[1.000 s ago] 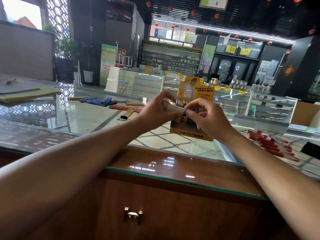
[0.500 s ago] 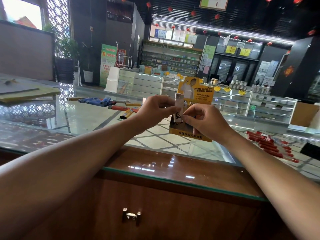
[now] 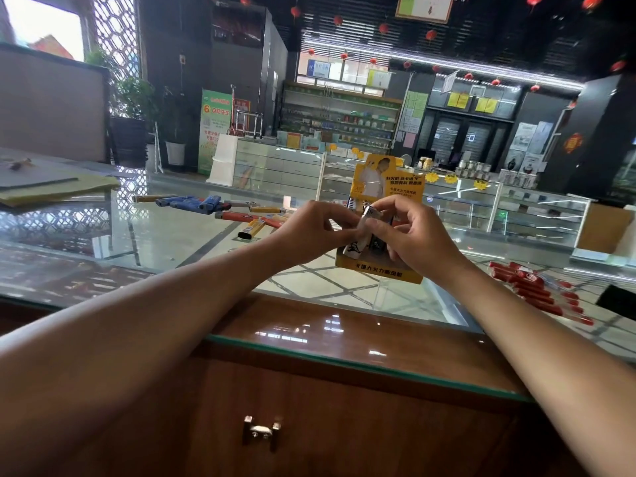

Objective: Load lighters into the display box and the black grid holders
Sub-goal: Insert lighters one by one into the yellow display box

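Nearest, a metal drawer pull (image 3: pixel 261 432) sat in the wood front below the desk (image 3: pixel 344 327), w/ both forearms reaching over its glass edge. Just past that edge the left hand (image 3: pixel 308 234) and right hand (image 3: pixel 411 237) met over the yellow display box (image 3: pixel 378 271), both pinching one lighter (image 3: pixel 367 217): L fingers curled on its pale lower body, R thumb & fingertips on the upper part by the shiny metal cap. The lighter was tilted, cap up & to the right, its lower end at or just inside the box's open top. Whether it had entered a slot couldn't be told, as the hands hid that. Look of it: slim, white body w/ black print, silver top. The box stood upright on the glass, printed back card rising behind. A few lighters showed inside already, white & dark ones, so loading looked begun but prob. far from done. Going by what lay out: blue lighters (image 3: pixel 192 203) and orange/yellow lighters (image 3: pixel 256 227) lay loose on the glass to the left, well apart from the box, and a row of red lighters (image 3: pixel 531 289) lay to the right, none boxed yet. A dark thing (image 3: pixel 617 301) at the far-right edge might've been a black grid holder, but it was cut off, so can't say. Beyond were shop cabinets & shelves, not part of the job.
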Motion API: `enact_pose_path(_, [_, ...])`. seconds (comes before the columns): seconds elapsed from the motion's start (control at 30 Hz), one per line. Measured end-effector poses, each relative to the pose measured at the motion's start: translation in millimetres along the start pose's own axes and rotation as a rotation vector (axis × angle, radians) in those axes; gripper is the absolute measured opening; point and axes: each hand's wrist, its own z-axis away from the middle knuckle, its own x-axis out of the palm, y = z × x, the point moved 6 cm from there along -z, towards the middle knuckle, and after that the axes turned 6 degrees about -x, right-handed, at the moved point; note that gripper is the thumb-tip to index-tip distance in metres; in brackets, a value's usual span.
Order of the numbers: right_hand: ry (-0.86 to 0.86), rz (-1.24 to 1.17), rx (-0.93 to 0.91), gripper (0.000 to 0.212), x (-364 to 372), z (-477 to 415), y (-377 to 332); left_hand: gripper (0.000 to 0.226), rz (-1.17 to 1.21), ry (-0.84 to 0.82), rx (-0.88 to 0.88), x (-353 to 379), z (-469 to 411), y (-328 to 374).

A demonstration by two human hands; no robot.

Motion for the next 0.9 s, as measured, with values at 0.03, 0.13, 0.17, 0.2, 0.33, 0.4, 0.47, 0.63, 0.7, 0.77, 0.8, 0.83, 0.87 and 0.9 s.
enact_pose_path(0.03, [0.020, -0.016, 0.008, 0.017, -2, -1, 1, 0.023, 0.007, -0.006, -0.008, 1, 0, -1])
enact_pose_path(0.13, [0.096, -0.052, 0.050, 0.015, -13, -4, 8, 0.018, -0.014, -0.014, -0.050, 4, -1, -6])
enact_pose_path(0.17, [0.117, -0.055, 0.063, 0.015, -16, -5, 12, 0.014, -0.041, -0.016, -0.064, 5, -1, -9])
enact_pose_path(0.2, [0.133, -0.049, 0.070, 0.015, -20, -6, 15, 0.009, -0.074, -0.024, -0.070, 6, -1, -13])
enact_pose_path(0.33, [0.162, 0.010, 0.067, 0.016, -30, -7, 23, 0.002, -0.169, -0.099, -0.076, 11, 0, -18])
enact_pose_path(0.4, [0.178, 0.025, 0.074, 0.016, -37, -7, 27, 0.003, -0.175, -0.116, -0.053, 13, 0, -18])
enact_pose_path(0.47, [0.185, 0.042, 0.076, 0.016, -43, -7, 31, 0.004, -0.177, -0.120, -0.042, 13, -1, -17])
enact_pose_path(0.63, [0.200, 0.103, 0.084, 0.012, -54, -7, 38, 0.005, -0.198, -0.124, -0.025, 14, -2, -20])
enact_pose_path(0.7, [0.206, 0.123, 0.080, 0.011, -57, -7, 40, 0.004, -0.199, -0.123, -0.030, 14, -3, -21])
enact_pose_path(0.77, [0.216, 0.140, 0.087, 0.010, -59, -7, 42, 0.005, -0.206, -0.127, -0.033, 14, -3, -22])
enact_pose_path(0.8, [0.223, 0.156, 0.091, 0.010, -61, -7, 43, 0.005, -0.210, -0.129, -0.032, 15, -3, -21])
enact_pose_path(0.83, [0.227, 0.174, 0.094, 0.010, -62, -7, 44, 0.005, -0.213, -0.130, -0.029, 15, -3, -21])
enact_pose_path(0.87, [0.224, 0.188, 0.097, 0.010, -63, -7, 44, 0.005, -0.217, -0.130, -0.025, 15, -3, -21])
enact_pose_path(0.9, [0.217, 0.201, 0.101, 0.011, -63, -6, 45, 0.006, -0.221, -0.129, -0.024, 14, -3, -21])
